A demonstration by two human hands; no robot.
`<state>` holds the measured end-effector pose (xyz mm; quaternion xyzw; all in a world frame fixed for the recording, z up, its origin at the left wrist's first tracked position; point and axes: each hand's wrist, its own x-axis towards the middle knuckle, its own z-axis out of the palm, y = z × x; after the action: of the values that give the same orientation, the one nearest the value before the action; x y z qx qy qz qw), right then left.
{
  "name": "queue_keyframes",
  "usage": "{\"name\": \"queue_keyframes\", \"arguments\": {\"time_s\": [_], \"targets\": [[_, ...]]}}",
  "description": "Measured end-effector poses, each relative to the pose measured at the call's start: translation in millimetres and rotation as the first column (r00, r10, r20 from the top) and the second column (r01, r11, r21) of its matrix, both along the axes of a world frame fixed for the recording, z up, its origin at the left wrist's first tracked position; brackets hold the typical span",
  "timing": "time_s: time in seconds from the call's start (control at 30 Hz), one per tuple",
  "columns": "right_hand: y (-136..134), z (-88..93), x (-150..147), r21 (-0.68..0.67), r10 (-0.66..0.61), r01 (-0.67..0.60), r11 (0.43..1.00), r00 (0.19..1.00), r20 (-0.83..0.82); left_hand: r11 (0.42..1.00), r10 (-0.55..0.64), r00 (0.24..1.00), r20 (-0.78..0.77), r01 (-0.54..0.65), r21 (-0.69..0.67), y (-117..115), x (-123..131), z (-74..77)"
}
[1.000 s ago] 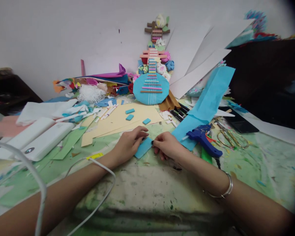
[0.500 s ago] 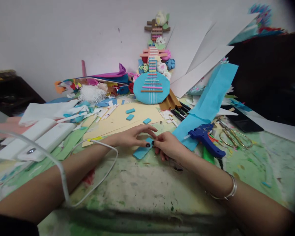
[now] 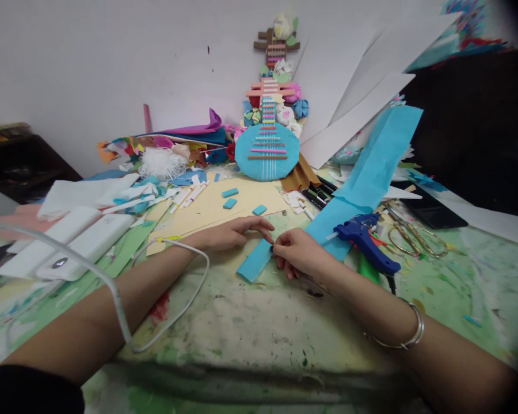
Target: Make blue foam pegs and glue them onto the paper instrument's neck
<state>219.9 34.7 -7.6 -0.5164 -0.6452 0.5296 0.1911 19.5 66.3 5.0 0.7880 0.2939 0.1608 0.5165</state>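
Since 0.5 s ago the left hand [image 3: 228,234] has pulled its thumb off the blue strip [image 3: 254,261], so more of the paper shows on my feed. The strip lies on the paint-stained cloth [image 3: 263,322] between both hands, slanting. The right hand [image 3: 304,253] pinches its right end between thumb and index; the left fingers reach out loosely spread, and I can't tell whether their tips touch the paper.

To work it well, I'd keep that pinch light and right at the edge, and steady the near left corner flat so thin paper doesn't crease or twist.

My best room is the cloth between the strip and the rounded front edge. Beyond the strip I'd mind 3 small blue pieces [image 3: 229,203]; to the right, the glue gun [image 3: 366,241] crowds that forearm, with gold scissors [image 3: 416,237] further out. The white cable [image 3: 120,310] crosses the left forearm and could snag.
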Motion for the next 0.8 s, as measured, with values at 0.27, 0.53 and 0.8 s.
{"name": "queue_keyframes", "arguments": {"time_s": [0.27, 0.53, 0.8], "targets": [[0, 2.3, -1, 0.030, 0.001, -0.002, 1.000, 0.999, 0.050, 0.971, 0.182, 0.983, 0.024, -0.183, 0.150, 1, 4, -3.9], [0, -4.3, 0, 0.061, -0.036, 0.035, 0.997, 0.999, 0.010, 0.839, 0.495, 0.798, -0.345, -0.335, 0.428, -18, 17, 3.9], [-6, -4.4, 0, 0.024, -0.124, 0.127, 0.992, 0.987, -0.100, 0.869, 0.485, 0.816, -0.314, -0.411, 0.276, -28, 22, 3.2]]}}
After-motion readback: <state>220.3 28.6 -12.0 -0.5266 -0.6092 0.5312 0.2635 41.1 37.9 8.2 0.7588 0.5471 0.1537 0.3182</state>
